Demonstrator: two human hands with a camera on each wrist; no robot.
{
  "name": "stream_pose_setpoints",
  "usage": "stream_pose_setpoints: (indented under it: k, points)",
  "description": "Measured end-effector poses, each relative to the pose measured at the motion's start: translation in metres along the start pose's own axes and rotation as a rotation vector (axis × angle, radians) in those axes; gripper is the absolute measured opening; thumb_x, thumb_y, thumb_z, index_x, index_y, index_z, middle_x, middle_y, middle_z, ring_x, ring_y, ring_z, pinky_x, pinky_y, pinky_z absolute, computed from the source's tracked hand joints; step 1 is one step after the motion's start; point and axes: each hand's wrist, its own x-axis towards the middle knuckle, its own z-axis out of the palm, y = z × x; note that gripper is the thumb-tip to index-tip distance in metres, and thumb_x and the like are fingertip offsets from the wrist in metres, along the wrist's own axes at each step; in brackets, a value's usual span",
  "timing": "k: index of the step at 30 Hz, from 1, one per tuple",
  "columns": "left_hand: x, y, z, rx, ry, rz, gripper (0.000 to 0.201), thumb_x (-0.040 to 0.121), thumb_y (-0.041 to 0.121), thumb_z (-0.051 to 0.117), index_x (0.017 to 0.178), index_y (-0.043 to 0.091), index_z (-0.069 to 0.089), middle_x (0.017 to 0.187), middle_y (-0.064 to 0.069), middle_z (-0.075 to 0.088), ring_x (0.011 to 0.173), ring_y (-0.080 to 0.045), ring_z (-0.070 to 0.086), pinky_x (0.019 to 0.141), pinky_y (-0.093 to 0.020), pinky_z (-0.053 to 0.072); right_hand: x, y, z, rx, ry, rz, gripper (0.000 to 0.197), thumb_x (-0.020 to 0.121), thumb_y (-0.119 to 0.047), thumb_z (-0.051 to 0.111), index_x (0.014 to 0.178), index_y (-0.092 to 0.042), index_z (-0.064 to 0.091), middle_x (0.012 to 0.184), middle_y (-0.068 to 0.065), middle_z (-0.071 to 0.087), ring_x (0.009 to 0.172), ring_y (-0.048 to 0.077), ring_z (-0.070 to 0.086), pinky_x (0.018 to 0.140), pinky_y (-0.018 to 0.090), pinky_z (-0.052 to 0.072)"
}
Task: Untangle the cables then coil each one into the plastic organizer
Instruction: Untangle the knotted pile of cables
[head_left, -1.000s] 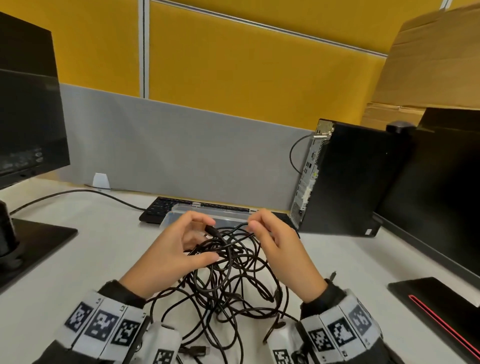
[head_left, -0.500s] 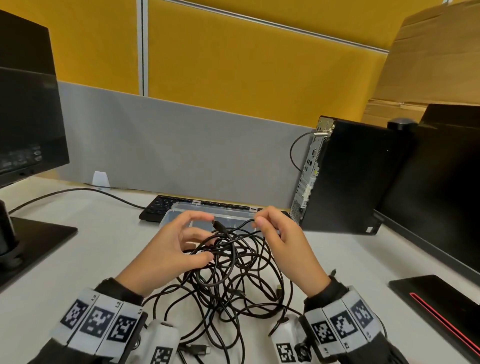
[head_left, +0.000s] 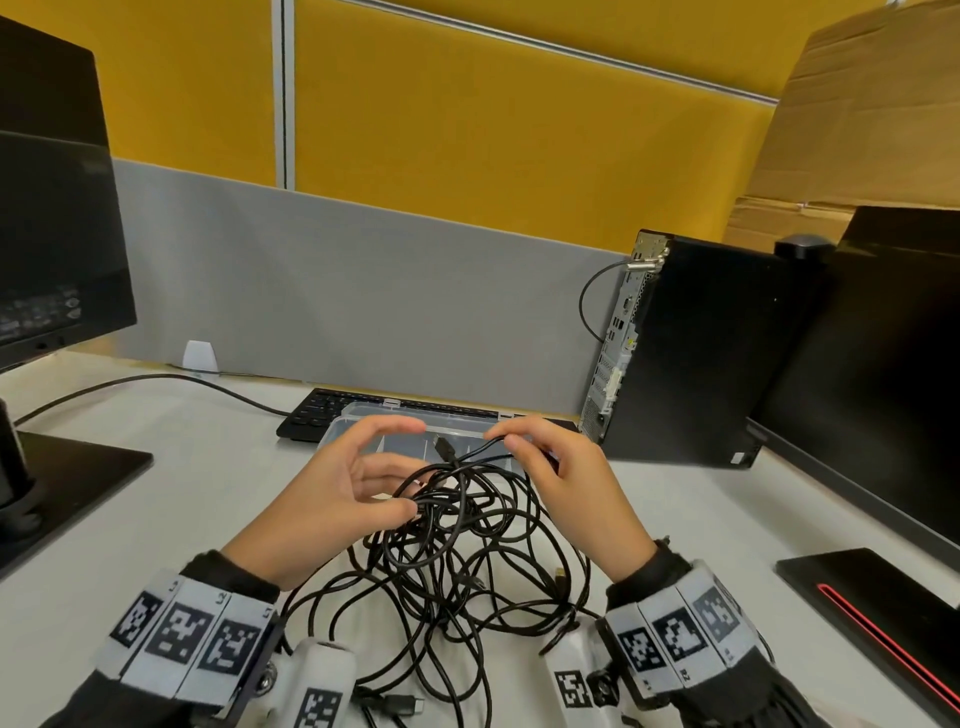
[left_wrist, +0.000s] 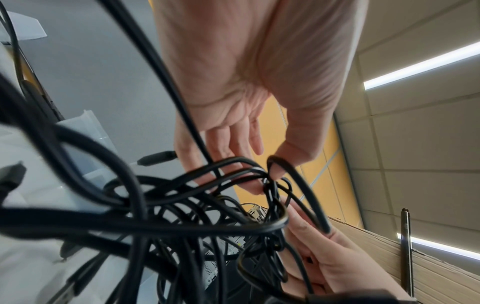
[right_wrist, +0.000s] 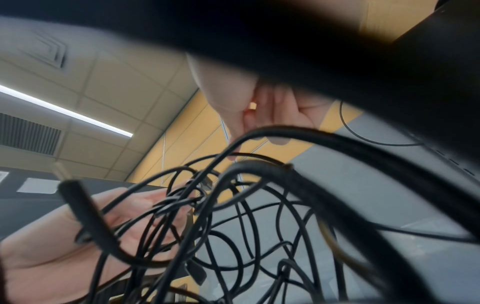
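A tangle of black cables (head_left: 457, 551) lies on the white desk between my hands, its top lifted off the surface. My left hand (head_left: 408, 493) pinches a bunch of strands with the thumb, while its index finger arches above. My right hand (head_left: 501, 441) pinches a single strand leading to a black plug (head_left: 443, 447) that sticks up between the hands. Just behind my hands sits the clear plastic organizer (head_left: 358, 415), open, partly hidden by the fingers. In the left wrist view the left hand (left_wrist: 265, 181) holds looped cables (left_wrist: 182, 205). The right wrist view shows the right hand (right_wrist: 257, 121) above cables (right_wrist: 233, 205).
A black keyboard (head_left: 311, 415) lies behind the organizer. A PC tower (head_left: 701, 353) and a monitor (head_left: 893, 364) stand to the right, above a black pad (head_left: 883, 613). At the left are a monitor (head_left: 52, 234), its base (head_left: 67, 478) and a cable (head_left: 156, 378).
Both hands keep their hold on the tangle. The plug end has shifted slightly to the right between them and the top loops have loosened a little.
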Motion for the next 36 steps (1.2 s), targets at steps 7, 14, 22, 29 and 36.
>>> stream_pose_setpoints:
  k: [7, 14, 22, 29, 36]
  points:
    - [0.001, -0.001, 0.001, -0.034, 0.018, 0.023, 0.061, 0.075, -0.018, 0.062, 0.115, 0.027, 0.052, 0.096, 0.003, 0.073, 0.084, -0.013, 0.069, 0.072, -0.02, 0.055, 0.006, 0.0, 0.0, -0.033, -0.064, -0.025, 0.021, 0.096, -0.012, 0.049, 0.096, -0.023, 0.068, 0.081, -0.016, 0.061, 0.066, -0.002, 0.051, 0.063, 0.01, 0.037]
    - [0.003, -0.004, 0.002, -0.115, 0.031, 0.04, 0.061, 0.074, -0.019, 0.063, 0.117, 0.022, 0.052, 0.096, -0.007, 0.072, 0.086, -0.024, 0.069, 0.071, -0.024, 0.056, 0.011, 0.005, 0.005, -0.119, -0.152, -0.037, 0.021, 0.096, -0.019, 0.049, 0.093, -0.031, 0.067, 0.092, -0.002, 0.067, 0.09, 0.012, 0.059, 0.085, 0.034, 0.047]
    - [0.004, -0.004, 0.004, -0.146, 0.078, 0.1, 0.059, 0.074, -0.019, 0.063, 0.115, 0.021, 0.053, 0.095, -0.007, 0.072, 0.084, -0.022, 0.07, 0.075, -0.023, 0.055, 0.016, -0.006, 0.006, -0.219, -0.284, -0.112, 0.019, 0.095, -0.018, 0.051, 0.098, -0.025, 0.068, 0.081, -0.014, 0.059, 0.077, -0.001, 0.048, 0.078, 0.023, 0.041]
    - [0.004, -0.006, 0.003, -0.186, 0.131, 0.142, 0.055, 0.073, -0.019, 0.064, 0.113, 0.018, 0.056, 0.092, -0.007, 0.07, 0.081, -0.022, 0.069, 0.077, -0.024, 0.056, 0.017, -0.016, 0.011, -0.152, -0.426, -0.022, 0.018, 0.098, -0.021, 0.045, 0.094, -0.021, 0.062, 0.072, -0.012, 0.054, 0.065, 0.003, 0.047, 0.063, 0.017, 0.037]
    - [0.006, -0.009, 0.003, -0.19, 0.163, 0.166, 0.048, 0.073, -0.02, 0.063, 0.105, 0.015, 0.059, 0.085, -0.001, 0.067, 0.076, -0.018, 0.069, 0.072, -0.021, 0.054, 0.014, -0.015, 0.01, 0.03, -0.675, 0.037, 0.02, 0.091, -0.026, 0.059, 0.111, -0.024, 0.059, 0.072, -0.019, 0.051, 0.065, -0.007, 0.048, 0.065, 0.012, 0.036]
